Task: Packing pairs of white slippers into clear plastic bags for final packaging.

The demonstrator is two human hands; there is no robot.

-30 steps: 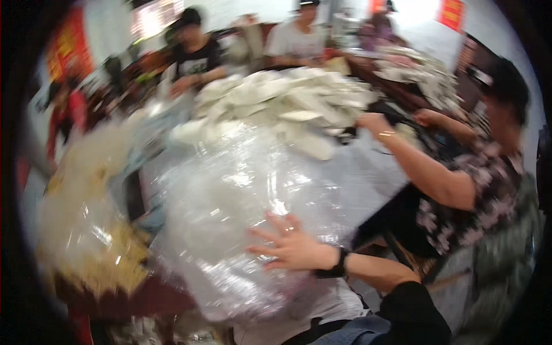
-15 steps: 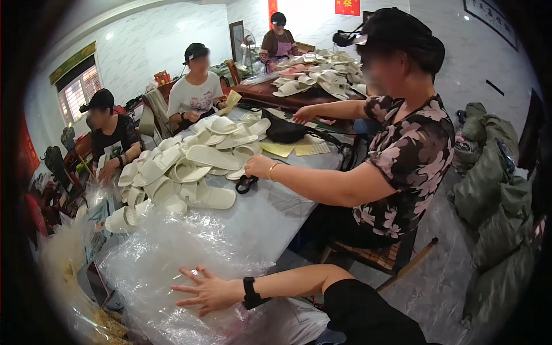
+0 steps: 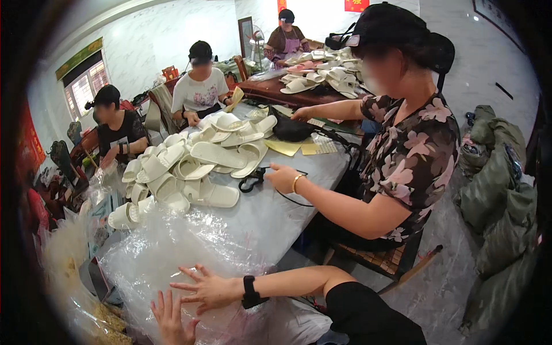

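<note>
A heap of crumpled clear plastic bags [image 3: 155, 247] covers the near end of the table. My right hand [image 3: 211, 288] lies on it, palm down with the fingers spread, a black band on the wrist. Just to its left, at the lower edge, my left hand [image 3: 171, 321] shows with its fingers stretched up and apart, over or against the plastic; I cannot tell if it touches. Neither hand holds anything. Beyond the plastic is a pile of cream slippers [image 3: 213, 155], heaped loosely on the tabletop.
At my right a seated co-worker [image 3: 414, 149] reaches across the table, one hand beside a black cord [image 3: 251, 183], the other at a black pouch [image 3: 293, 127]. Other people sit farther back. Stuffed dark green sacks [image 3: 500, 184] line the right. Yellow sheets [image 3: 283, 148] lie near the pouch.
My left hand has come into view from the lower edge; my right hand stays on the plastic. The co-worker's near hand has drawn right, away from the slippers, with the black cord.
</note>
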